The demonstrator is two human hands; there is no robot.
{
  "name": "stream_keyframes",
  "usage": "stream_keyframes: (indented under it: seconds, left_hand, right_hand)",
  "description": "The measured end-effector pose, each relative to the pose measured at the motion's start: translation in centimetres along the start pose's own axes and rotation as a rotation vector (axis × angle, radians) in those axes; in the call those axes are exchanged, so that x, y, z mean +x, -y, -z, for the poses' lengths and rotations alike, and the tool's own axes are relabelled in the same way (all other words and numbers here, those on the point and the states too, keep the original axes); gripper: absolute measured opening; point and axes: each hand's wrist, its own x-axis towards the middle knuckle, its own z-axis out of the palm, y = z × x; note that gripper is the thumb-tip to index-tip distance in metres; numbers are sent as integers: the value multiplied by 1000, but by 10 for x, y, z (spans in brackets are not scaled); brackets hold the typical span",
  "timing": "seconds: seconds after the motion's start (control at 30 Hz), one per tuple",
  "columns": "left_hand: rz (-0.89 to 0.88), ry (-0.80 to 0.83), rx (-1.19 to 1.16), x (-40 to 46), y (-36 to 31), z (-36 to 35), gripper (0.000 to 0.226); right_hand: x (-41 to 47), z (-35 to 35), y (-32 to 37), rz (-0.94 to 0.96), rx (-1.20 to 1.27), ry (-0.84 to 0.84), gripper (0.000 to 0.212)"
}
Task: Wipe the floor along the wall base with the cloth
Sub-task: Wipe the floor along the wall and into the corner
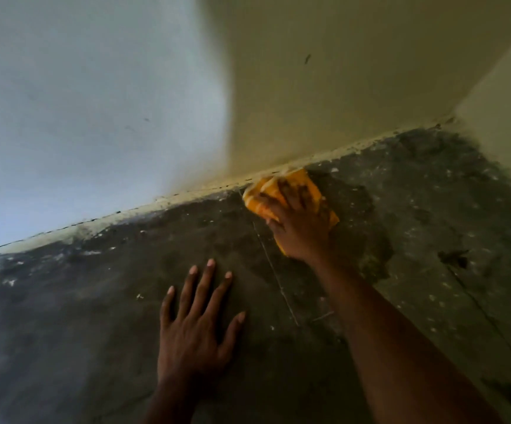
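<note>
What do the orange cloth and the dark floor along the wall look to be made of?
The orange cloth looks like soft woven or microfibre fabric: it bunches and folds under the right hand and carries dark smudges. The dark floor looks like bare, matte concrete or cement, rough and mottled, with pale specks and a thin crack.

My only view comes from the camera on my head, tilted forward and down, close above the dark floor (95, 347). It faces the wall (309, 102), whose base runs slantwise from near left to far right, so the frame sits rolled. A corner closes the far right. My two arms enter from the near edge. Wide-angle bending curves the edges.
</note>
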Motion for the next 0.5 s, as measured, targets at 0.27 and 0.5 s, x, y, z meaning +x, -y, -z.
stream_keyframes:
  seconds: [0.27, 0.5]
  left_hand:
    - [-7, 17, 4, 1, 2, -2, 69]
    - [15, 45, 7, 1, -1, 3, 68]
  right_hand:
    - [34, 8, -28, -473, 98, -141, 56]
    - [-16, 3, -12, -73, -31, -37, 62]
